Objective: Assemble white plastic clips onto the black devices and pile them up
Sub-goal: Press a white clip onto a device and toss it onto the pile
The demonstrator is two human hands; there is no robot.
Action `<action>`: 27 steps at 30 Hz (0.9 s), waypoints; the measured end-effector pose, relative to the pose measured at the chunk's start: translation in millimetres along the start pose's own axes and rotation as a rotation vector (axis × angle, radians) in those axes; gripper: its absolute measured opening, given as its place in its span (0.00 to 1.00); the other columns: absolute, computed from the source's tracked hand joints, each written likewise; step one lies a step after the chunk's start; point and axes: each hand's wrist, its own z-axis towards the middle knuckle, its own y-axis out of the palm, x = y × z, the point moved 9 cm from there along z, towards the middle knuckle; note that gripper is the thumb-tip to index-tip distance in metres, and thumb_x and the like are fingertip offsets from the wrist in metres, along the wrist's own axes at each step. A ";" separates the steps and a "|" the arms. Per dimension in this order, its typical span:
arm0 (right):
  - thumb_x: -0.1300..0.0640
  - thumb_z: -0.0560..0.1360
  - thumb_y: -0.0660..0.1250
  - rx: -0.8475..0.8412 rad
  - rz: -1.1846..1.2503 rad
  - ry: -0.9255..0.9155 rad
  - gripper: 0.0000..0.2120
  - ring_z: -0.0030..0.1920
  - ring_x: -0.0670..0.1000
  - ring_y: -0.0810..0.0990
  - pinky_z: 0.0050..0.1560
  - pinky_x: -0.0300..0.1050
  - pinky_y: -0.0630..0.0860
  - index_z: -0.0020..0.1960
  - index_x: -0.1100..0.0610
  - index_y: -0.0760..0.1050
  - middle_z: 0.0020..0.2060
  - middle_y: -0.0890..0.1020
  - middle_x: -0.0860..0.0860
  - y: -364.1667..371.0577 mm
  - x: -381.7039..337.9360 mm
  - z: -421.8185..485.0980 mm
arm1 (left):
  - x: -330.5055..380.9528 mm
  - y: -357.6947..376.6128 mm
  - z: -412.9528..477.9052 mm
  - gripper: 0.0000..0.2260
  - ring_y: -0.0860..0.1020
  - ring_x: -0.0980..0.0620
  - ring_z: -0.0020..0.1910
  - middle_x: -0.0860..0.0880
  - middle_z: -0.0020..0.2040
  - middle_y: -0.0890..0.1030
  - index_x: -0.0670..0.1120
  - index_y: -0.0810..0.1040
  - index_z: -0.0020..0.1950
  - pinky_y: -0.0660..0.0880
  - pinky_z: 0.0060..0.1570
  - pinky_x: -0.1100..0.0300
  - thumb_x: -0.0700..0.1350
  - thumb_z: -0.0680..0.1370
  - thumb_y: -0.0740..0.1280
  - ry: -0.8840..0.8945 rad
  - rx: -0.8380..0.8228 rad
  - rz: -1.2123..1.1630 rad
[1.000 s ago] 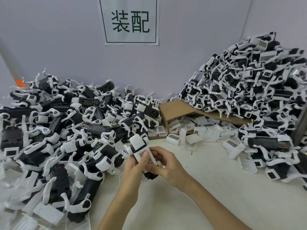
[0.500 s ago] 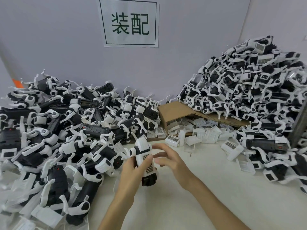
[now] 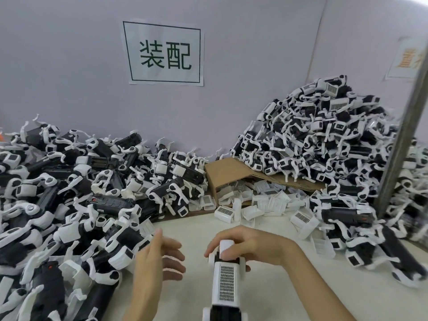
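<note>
Two big heaps here, both far too many to count: a low, wide heap of black devices with white plastic arms on the left, and a taller heap of the same clipped devices banked up on the right. Between them sits one brown cardboard box, tipped on its side, with well over a dozen loose white ribbed plastic clips spilling out of its mouth. It all rests on a pale off-white tabletop, backed by a plain lilac-grey wall. Two paper signs are up there: a white sign with dark green characters in a frame, and a blurred sign with orange characters at the far right, beside one slanted grey metal post. Now the hands: the right hand curls its fingers over the far end of a single black device, which lies lengthwise toward the camera, front and centre above the tabletop, with a white ribbed plastic clip seated along its top. The left hand hangs just beside it, apart, blurred, fingers loosely spread and holding nothing.
</note>
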 end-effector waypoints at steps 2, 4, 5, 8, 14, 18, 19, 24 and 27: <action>0.57 0.75 0.68 -0.045 -0.089 0.007 0.12 0.50 0.54 0.79 0.36 0.41 0.77 0.58 0.52 0.80 0.49 0.81 0.46 -11.9 -17.8 -5.5 | 2.0 -9.7 4.9 0.25 0.77 0.47 0.23 0.41 0.30 0.80 0.35 0.80 0.44 0.74 0.21 0.58 0.52 0.86 0.56 0.017 0.046 -0.052; 0.59 0.75 0.67 -0.015 -0.166 -0.026 0.11 0.49 0.51 0.81 0.41 0.43 0.80 0.56 0.54 0.79 0.49 0.82 0.45 -41.1 -46.5 -14.1 | 2.1 -5.3 4.6 0.24 0.77 0.46 0.23 0.40 0.31 0.80 0.35 0.80 0.43 0.74 0.21 0.58 0.51 0.86 0.57 0.017 0.026 -0.052; 0.59 0.74 0.67 0.049 -0.147 -0.073 0.11 0.47 0.49 0.82 0.41 0.43 0.81 0.56 0.56 0.78 0.48 0.82 0.46 -63.3 -66.8 -19.4 | 2.2 0.0 3.1 0.23 0.77 0.46 0.23 0.39 0.31 0.79 0.34 0.80 0.43 0.74 0.21 0.57 0.51 0.86 0.57 0.017 0.002 -0.042; 0.54 0.74 0.70 0.522 0.357 -0.408 0.21 0.45 0.49 0.84 0.43 0.42 0.81 0.63 0.62 0.75 0.51 0.81 0.55 -167.4 -145.0 -53.1 | 2.2 17.9 -3.1 0.23 0.77 0.43 0.25 0.37 0.32 0.79 0.32 0.79 0.44 0.74 0.21 0.56 0.49 0.85 0.58 0.033 -0.102 -0.019; 0.45 0.83 0.61 1.038 0.347 -0.424 0.27 0.66 0.59 0.77 0.69 0.57 0.70 0.78 0.53 0.61 0.73 0.69 0.58 -265.2 -218.4 -83.6 | 4.8 29.1 -9.1 0.23 0.76 0.41 0.25 0.37 0.31 0.79 0.31 0.79 0.44 0.72 0.23 0.57 0.48 0.85 0.57 0.038 -0.151 -0.016; 0.54 0.84 0.59 0.909 0.136 -0.368 0.15 0.48 0.53 0.84 0.48 0.45 0.77 0.69 0.56 0.68 0.65 0.78 0.57 -217.2 -194.3 -34.7 | 3.6 27.6 -8.5 0.22 0.76 0.41 0.25 0.38 0.32 0.79 0.32 0.80 0.44 0.72 0.23 0.57 0.47 0.85 0.57 0.046 -0.136 -0.003; 0.55 0.84 0.60 0.855 0.085 -0.314 0.15 0.46 0.53 0.84 0.47 0.44 0.77 0.70 0.56 0.69 0.63 0.79 0.57 -201.3 -177.5 -18.6 | 3.0 26.7 -8.1 0.22 0.76 0.42 0.25 0.38 0.31 0.79 0.32 0.80 0.43 0.72 0.23 0.57 0.47 0.85 0.57 0.046 -0.131 -0.002; 0.53 0.81 0.66 0.568 -0.490 0.021 0.20 0.57 0.50 0.82 0.51 0.32 0.76 0.71 0.54 0.72 0.65 0.78 0.51 -125.3 -90.8 55.6 | 2.2 25.1 -5.9 0.22 0.76 0.42 0.25 0.38 0.32 0.80 0.32 0.80 0.43 0.71 0.22 0.58 0.47 0.85 0.57 0.043 -0.124 -0.007; 0.49 0.80 0.68 0.440 -0.560 0.098 0.29 0.69 0.54 0.74 0.58 0.37 0.71 0.77 0.56 0.64 0.73 0.71 0.56 -89.6 -53.6 86.8 | 1.9 23.4 -3.3 0.22 0.76 0.43 0.25 0.38 0.31 0.79 0.33 0.81 0.42 0.71 0.23 0.58 0.46 0.86 0.57 0.057 -0.109 -0.009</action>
